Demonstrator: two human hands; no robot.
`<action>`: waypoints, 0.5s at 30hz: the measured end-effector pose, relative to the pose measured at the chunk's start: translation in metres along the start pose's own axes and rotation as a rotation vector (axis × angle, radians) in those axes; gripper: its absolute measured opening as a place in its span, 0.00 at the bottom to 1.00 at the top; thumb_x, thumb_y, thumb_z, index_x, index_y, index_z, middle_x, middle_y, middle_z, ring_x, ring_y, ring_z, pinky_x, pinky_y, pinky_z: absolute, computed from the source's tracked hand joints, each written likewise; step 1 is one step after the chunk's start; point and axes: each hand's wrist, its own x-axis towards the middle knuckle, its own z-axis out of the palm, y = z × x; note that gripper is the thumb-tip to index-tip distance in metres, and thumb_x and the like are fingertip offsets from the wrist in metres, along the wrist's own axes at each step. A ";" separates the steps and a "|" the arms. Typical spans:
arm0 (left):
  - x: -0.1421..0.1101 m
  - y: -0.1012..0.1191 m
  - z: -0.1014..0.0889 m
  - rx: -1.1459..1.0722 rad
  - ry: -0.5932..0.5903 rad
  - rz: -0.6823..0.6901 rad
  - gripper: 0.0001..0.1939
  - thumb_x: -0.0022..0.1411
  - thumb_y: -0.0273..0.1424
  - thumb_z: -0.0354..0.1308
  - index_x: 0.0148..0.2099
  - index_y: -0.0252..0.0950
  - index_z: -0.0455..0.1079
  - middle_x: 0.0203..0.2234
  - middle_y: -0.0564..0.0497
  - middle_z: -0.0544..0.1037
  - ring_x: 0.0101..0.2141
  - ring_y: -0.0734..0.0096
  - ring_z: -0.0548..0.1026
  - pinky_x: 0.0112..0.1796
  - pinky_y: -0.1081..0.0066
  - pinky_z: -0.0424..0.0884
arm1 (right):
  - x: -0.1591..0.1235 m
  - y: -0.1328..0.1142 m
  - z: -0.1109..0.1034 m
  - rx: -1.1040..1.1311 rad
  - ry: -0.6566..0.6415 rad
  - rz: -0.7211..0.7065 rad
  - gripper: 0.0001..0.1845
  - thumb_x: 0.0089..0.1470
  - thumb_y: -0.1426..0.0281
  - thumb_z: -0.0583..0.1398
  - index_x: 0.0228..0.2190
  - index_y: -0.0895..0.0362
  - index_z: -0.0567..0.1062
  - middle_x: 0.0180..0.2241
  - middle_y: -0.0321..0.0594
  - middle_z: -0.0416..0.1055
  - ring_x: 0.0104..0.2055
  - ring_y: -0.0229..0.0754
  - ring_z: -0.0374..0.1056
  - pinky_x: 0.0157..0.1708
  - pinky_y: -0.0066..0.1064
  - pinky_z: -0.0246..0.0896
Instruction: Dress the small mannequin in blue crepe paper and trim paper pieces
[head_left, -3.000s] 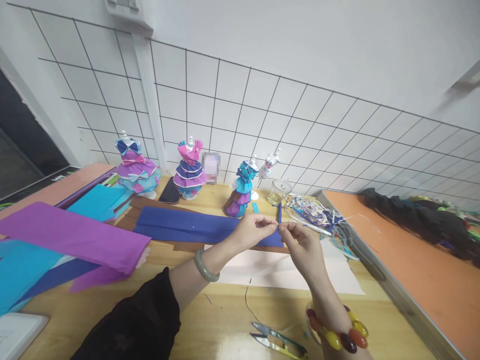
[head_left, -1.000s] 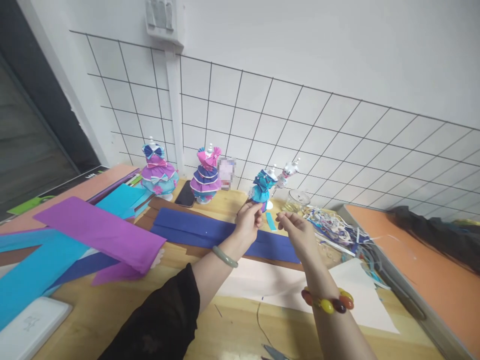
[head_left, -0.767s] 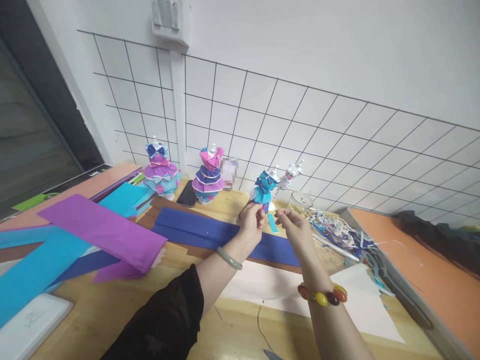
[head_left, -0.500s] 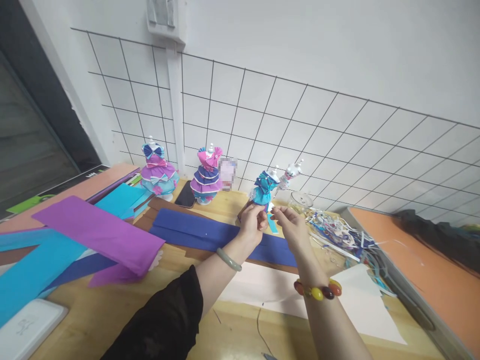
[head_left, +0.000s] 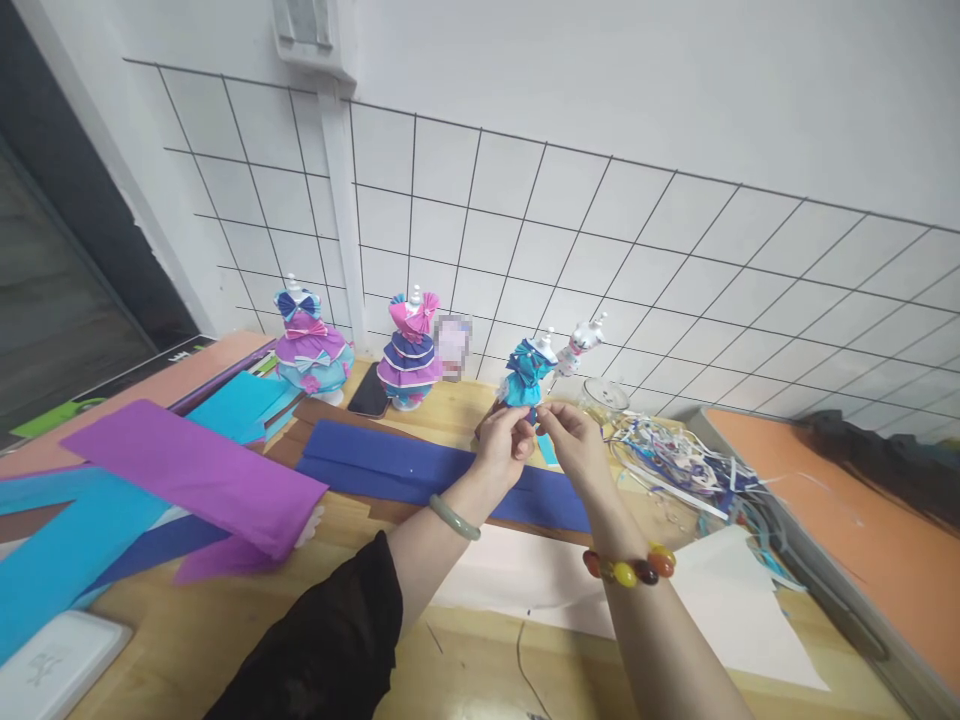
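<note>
A small dress form [head_left: 532,368] wears a teal pleated top with a bow and stands just beyond my hands. At its lower edge, my left hand [head_left: 504,438] is closed, thumb and fingers pinched around a small dark blue piece of paper [head_left: 533,415]. My right hand [head_left: 576,440] pinches the right side of that piece with thumb and forefinger. The fingers hide much of the piece and the form's base. A light blue scrap [head_left: 547,452] lies between the hands. Beneath my wrists, a folded dark blue crepe paper strip [head_left: 397,462] stretches across the table.
Two dress forms in layered dresses [head_left: 311,345] [head_left: 410,355] stand at the back left, beside a phone [head_left: 369,390]. Farther right are a white dress form [head_left: 583,345], a clear jar [head_left: 604,397] and tangled paper scraps [head_left: 686,465]. Purple paper [head_left: 202,480] lies left; a wire grid [head_left: 480,200] backs the table.
My right hand has come closer to my left, and its fingertips now meet the dark blue piece at the form's lower edge. The view has shifted slightly.
</note>
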 end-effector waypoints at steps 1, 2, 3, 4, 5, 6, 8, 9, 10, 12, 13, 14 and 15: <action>0.000 0.000 0.000 -0.002 0.000 -0.001 0.10 0.43 0.31 0.61 0.23 0.33 0.62 0.11 0.58 0.64 0.09 0.86 0.56 0.13 0.79 0.44 | 0.001 0.001 0.000 -0.001 -0.003 -0.005 0.14 0.49 0.59 0.59 0.28 0.59 0.73 0.23 0.36 0.69 0.27 0.38 0.64 0.30 0.29 0.59; 0.001 0.000 -0.001 -0.004 -0.001 -0.001 0.10 0.43 0.31 0.61 0.23 0.33 0.62 0.11 0.58 0.64 0.09 0.86 0.56 0.13 0.79 0.44 | 0.002 0.002 0.001 -0.002 -0.005 -0.009 0.14 0.49 0.59 0.59 0.28 0.59 0.73 0.23 0.36 0.69 0.27 0.38 0.65 0.30 0.29 0.59; 0.001 0.000 -0.001 -0.007 -0.001 0.000 0.10 0.43 0.31 0.61 0.23 0.33 0.62 0.11 0.58 0.64 0.09 0.86 0.56 0.13 0.79 0.44 | 0.002 0.002 0.001 -0.005 -0.007 -0.013 0.14 0.49 0.59 0.59 0.28 0.59 0.73 0.23 0.36 0.69 0.27 0.38 0.65 0.30 0.29 0.59; 0.001 0.000 -0.002 -0.010 -0.003 0.000 0.10 0.43 0.31 0.61 0.23 0.33 0.62 0.10 0.58 0.64 0.09 0.86 0.56 0.13 0.79 0.44 | 0.003 0.002 0.002 -0.009 -0.008 -0.015 0.14 0.49 0.60 0.59 0.28 0.59 0.73 0.23 0.36 0.69 0.26 0.38 0.64 0.30 0.29 0.59; 0.002 0.000 -0.002 -0.011 -0.005 0.000 0.10 0.43 0.31 0.60 0.24 0.33 0.62 0.10 0.58 0.64 0.09 0.86 0.55 0.13 0.79 0.44 | 0.003 0.002 0.002 -0.013 -0.007 -0.017 0.14 0.50 0.60 0.59 0.27 0.59 0.73 0.22 0.36 0.69 0.26 0.38 0.64 0.30 0.29 0.59; 0.002 0.000 -0.003 -0.012 -0.006 -0.001 0.10 0.44 0.31 0.60 0.24 0.33 0.62 0.10 0.58 0.64 0.09 0.86 0.55 0.13 0.79 0.44 | 0.004 0.002 0.003 -0.017 -0.006 -0.018 0.14 0.50 0.60 0.59 0.27 0.59 0.73 0.22 0.35 0.68 0.26 0.38 0.64 0.30 0.29 0.59; 0.002 0.000 -0.004 -0.010 -0.010 -0.007 0.10 0.44 0.31 0.60 0.24 0.33 0.62 0.11 0.58 0.64 0.09 0.86 0.56 0.13 0.79 0.44 | 0.004 0.000 0.003 -0.027 -0.004 -0.020 0.14 0.50 0.60 0.59 0.26 0.59 0.72 0.21 0.35 0.68 0.25 0.38 0.64 0.30 0.29 0.58; 0.002 0.000 -0.004 -0.010 -0.012 -0.010 0.09 0.44 0.31 0.60 0.24 0.33 0.62 0.11 0.58 0.64 0.09 0.86 0.56 0.13 0.79 0.44 | 0.004 -0.001 0.004 -0.032 -0.002 -0.021 0.14 0.50 0.60 0.59 0.26 0.59 0.72 0.21 0.35 0.68 0.25 0.38 0.64 0.29 0.29 0.58; 0.002 0.001 -0.005 -0.009 -0.014 -0.013 0.09 0.44 0.31 0.60 0.24 0.33 0.62 0.11 0.58 0.64 0.09 0.86 0.56 0.13 0.79 0.44 | 0.004 -0.002 0.004 -0.037 0.001 -0.020 0.14 0.50 0.60 0.58 0.25 0.59 0.72 0.21 0.35 0.68 0.25 0.38 0.64 0.29 0.29 0.58; 0.002 0.001 -0.005 -0.010 -0.018 -0.016 0.09 0.44 0.31 0.60 0.24 0.33 0.61 0.11 0.58 0.64 0.09 0.85 0.56 0.13 0.79 0.44 | 0.003 -0.004 0.005 -0.046 0.007 -0.018 0.14 0.50 0.60 0.58 0.25 0.59 0.72 0.21 0.35 0.68 0.25 0.37 0.64 0.29 0.29 0.58; 0.002 0.001 -0.005 -0.010 -0.019 -0.016 0.10 0.44 0.30 0.60 0.24 0.33 0.61 0.11 0.58 0.64 0.09 0.86 0.56 0.13 0.79 0.44 | 0.003 -0.004 0.005 -0.049 0.009 -0.017 0.14 0.50 0.60 0.58 0.25 0.59 0.72 0.21 0.35 0.68 0.25 0.37 0.64 0.28 0.29 0.58; 0.002 0.001 -0.005 -0.009 -0.020 -0.017 0.10 0.44 0.30 0.60 0.24 0.34 0.61 0.11 0.58 0.64 0.09 0.86 0.56 0.13 0.79 0.44 | 0.003 -0.004 0.005 -0.053 0.012 -0.016 0.15 0.50 0.60 0.58 0.25 0.59 0.72 0.21 0.36 0.68 0.25 0.38 0.64 0.28 0.29 0.58; 0.002 0.001 -0.005 -0.008 -0.021 -0.018 0.10 0.44 0.30 0.60 0.24 0.34 0.61 0.11 0.58 0.64 0.09 0.86 0.56 0.13 0.79 0.44 | 0.003 -0.005 0.005 -0.057 0.014 -0.015 0.15 0.50 0.59 0.58 0.25 0.59 0.72 0.21 0.36 0.68 0.25 0.38 0.64 0.28 0.29 0.57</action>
